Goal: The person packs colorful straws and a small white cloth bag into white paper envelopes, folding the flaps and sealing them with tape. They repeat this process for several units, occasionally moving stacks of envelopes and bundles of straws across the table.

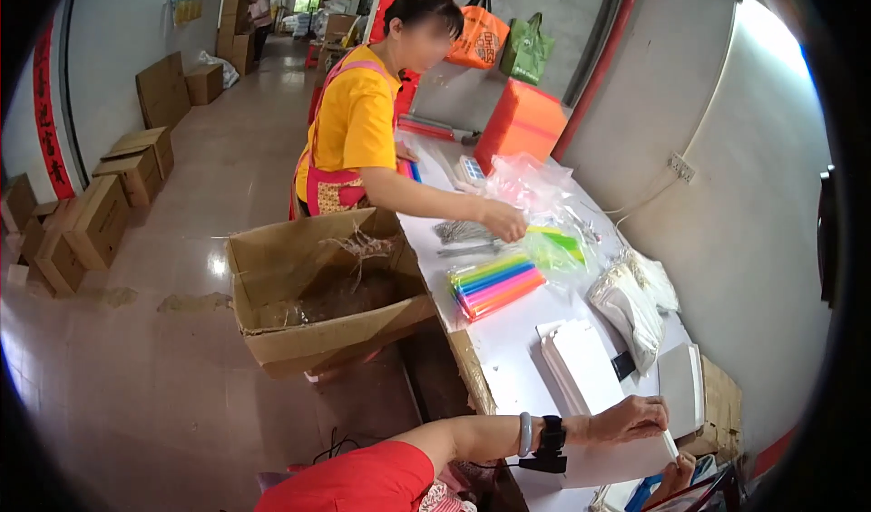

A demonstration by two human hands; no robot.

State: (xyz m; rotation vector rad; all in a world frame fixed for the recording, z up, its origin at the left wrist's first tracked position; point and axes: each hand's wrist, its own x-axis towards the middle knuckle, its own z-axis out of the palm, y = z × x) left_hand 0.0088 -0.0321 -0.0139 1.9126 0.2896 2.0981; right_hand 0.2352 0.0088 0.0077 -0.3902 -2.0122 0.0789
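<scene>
A white flat card or carton blank [626, 462] is tilted over the near end of the table. My left hand [631, 419], with a bangle and a black watch on its wrist, pinches the upper edge of it. At the lower right corner my right hand [676, 476] shows only in part, its fingers bent at the card's edge. Just beyond my left hand lies a stack of white flat cartons [581, 367]. Whether the held piece is one layer or a folded box, I cannot tell.
A co-worker's hand [504, 220] reaches over bundled coloured tubes [494, 285] and clear plastic bags [535, 185]. White bagged goods [631, 308] sit by the wall. An open cardboard box [327, 321] stands against the table's left side. An orange box [522, 126] is at the far end.
</scene>
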